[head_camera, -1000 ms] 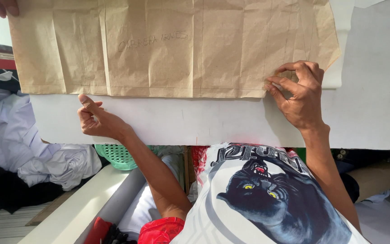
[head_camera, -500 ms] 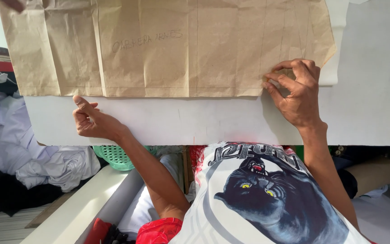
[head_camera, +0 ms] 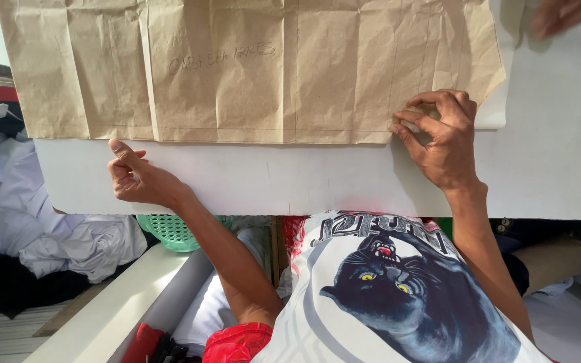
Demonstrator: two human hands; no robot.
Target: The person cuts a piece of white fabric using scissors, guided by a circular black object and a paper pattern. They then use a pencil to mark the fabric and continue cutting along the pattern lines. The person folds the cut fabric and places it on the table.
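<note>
A large creased sheet of brown pattern paper (head_camera: 250, 67) lies flat on a white table top (head_camera: 270, 181). My right hand (head_camera: 442, 138) pinches the sheet's lower right corner between thumb and fingers. My left hand (head_camera: 136, 178) rests on the white surface just under the paper's lower edge. Its index finger is stretched toward that edge, the other fingers are curled, and it holds nothing. Another person's hand (head_camera: 563, 13) reaches in at the top right, above a white sheet (head_camera: 499, 101) that shows from under the brown paper.
Below the table edge are my printed shirt (head_camera: 384, 289) and red shorts (head_camera: 237, 343). A heap of white and dark cloth (head_camera: 48, 235) and a green plastic basket (head_camera: 169, 232) sit at the left. A pale bench edge (head_camera: 115, 302) runs diagonally.
The brown paper has slid slightly to the left. A hand at the top left edge has left the view, and another hand now shows at the top right. My hands have barely moved.
</note>
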